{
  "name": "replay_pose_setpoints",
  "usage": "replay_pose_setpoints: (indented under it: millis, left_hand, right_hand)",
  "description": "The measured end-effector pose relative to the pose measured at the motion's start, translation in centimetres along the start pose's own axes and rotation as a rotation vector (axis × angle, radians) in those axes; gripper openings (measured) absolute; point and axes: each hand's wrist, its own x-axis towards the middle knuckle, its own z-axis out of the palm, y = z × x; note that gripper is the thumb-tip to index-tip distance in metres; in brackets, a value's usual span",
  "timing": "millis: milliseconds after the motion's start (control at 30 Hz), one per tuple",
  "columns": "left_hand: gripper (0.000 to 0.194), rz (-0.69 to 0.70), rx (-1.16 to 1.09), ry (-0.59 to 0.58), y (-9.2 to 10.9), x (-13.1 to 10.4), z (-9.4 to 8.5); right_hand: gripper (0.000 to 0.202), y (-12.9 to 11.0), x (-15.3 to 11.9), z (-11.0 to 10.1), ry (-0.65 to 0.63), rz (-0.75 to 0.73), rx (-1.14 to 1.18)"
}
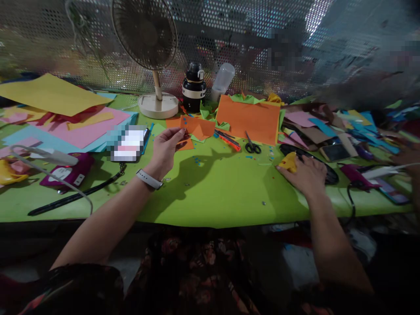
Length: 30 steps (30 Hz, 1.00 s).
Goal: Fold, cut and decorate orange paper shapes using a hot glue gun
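Observation:
My left hand [166, 148], with a white band on the wrist, is raised over the green table cover [216, 197]. Its thumb and index finger pinch the edge of an orange paper piece [205, 127] that bears small blue dots. My right hand [305, 173] rests at the right with its fingers around a yellow object [288, 162], beside a black oval item [331, 173]. Between the hands lie black scissors [252, 143] and an orange-red cutter [229, 141]. Behind them a large orange sheet [249, 118] lies on green paper.
A fan [158, 107], a black bottle [194, 89] and a clear bottle [223, 78] stand at the back. Coloured paper [98, 127], a lit phone [128, 143] and a purple device [70, 173] lie left. Another person's hand [407, 151] shows far right.

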Motion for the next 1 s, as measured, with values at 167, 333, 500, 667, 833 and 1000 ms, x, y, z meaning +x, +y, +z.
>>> replay_pose_setpoints:
  millis: [167,333,500,667,833,1000]
  left_hand:
    - [0.020,0.006,0.023,-0.003,-0.1,0.0,0.1]
    - [0.025,0.016,0.049,-0.010,-0.2,-0.1,0.1]
    - [0.024,0.021,0.034,-0.008,-0.4,0.0,-0.1]
    - [0.018,0.013,0.059,-0.001,-0.4,0.1,-0.2]
    - [0.015,0.011,0.029,-0.026,-0.4,-0.1,-0.1]
    - [0.018,0.000,0.034,-0.026,-0.4,-0.2,0.0]
  right_hand:
    - [0.081,-0.6,0.0,-0.8,0.155,-0.024,0.087]
    - [0.073,-6.2,-1.2,-3.2,0.202,-0.363,0.235]
    - [0.073,-15.4,-3.5,-5.6,0.049,-0.769,0.285]
    - [0.078,-20.8,-4.4,-6.5,0.032,-0.880,0.254]
    - [0.089,-22.3,-4.1,-6.0,0.024,-0.894,0.250]
    - [0.092,-22.5,-3.9,-5.7,0.000,-0.898,0.257]
